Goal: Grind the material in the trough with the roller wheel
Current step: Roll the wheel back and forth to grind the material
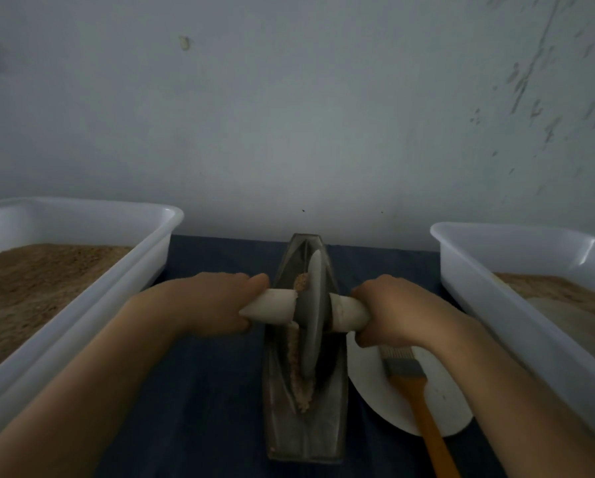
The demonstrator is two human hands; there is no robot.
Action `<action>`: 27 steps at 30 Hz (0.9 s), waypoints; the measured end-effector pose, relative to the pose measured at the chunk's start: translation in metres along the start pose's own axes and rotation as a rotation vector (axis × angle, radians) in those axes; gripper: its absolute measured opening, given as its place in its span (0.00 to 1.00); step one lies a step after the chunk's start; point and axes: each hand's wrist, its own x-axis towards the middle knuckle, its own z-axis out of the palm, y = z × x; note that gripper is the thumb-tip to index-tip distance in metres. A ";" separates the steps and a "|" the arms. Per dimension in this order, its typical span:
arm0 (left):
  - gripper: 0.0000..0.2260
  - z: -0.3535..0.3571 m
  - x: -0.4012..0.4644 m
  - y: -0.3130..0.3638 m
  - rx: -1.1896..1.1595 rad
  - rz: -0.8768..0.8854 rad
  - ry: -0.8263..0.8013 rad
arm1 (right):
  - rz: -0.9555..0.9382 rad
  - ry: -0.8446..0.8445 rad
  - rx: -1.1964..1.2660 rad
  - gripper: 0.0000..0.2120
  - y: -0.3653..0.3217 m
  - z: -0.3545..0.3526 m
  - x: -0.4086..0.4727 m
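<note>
Standing upright in the metal trough (306, 439), the roller wheel (314, 315) sits amid brownish ground material (298, 370). Left hand (216, 301) and right hand (392, 310) each grip an end of the white axle handle (272, 307). Beside the trough, a brush (417, 384) rests on a white plate (375, 391). Two white tubs (82, 305) holding brown powder flank the dark cloth (203, 408).
</note>
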 end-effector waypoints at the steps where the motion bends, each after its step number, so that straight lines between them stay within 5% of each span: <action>1: 0.16 0.004 0.005 -0.003 0.021 -0.016 0.053 | 0.006 0.060 0.000 0.07 0.002 0.004 0.006; 6: 0.17 0.033 0.034 -0.017 0.229 -0.094 0.537 | 0.054 0.441 -0.051 0.09 0.009 0.025 0.032; 11: 0.18 0.042 0.041 -0.019 0.191 -0.088 0.686 | 0.056 0.556 -0.069 0.07 0.008 0.030 0.034; 15: 0.17 0.035 0.031 -0.015 0.198 -0.093 0.566 | 0.078 0.379 -0.045 0.08 0.004 0.020 0.025; 22: 0.17 -0.001 -0.007 0.006 0.047 -0.012 0.020 | -0.003 -0.040 0.019 0.07 -0.004 -0.007 -0.013; 27: 0.15 -0.012 -0.020 0.011 -0.002 0.018 -0.097 | 0.001 -0.165 0.056 0.11 -0.008 -0.014 -0.024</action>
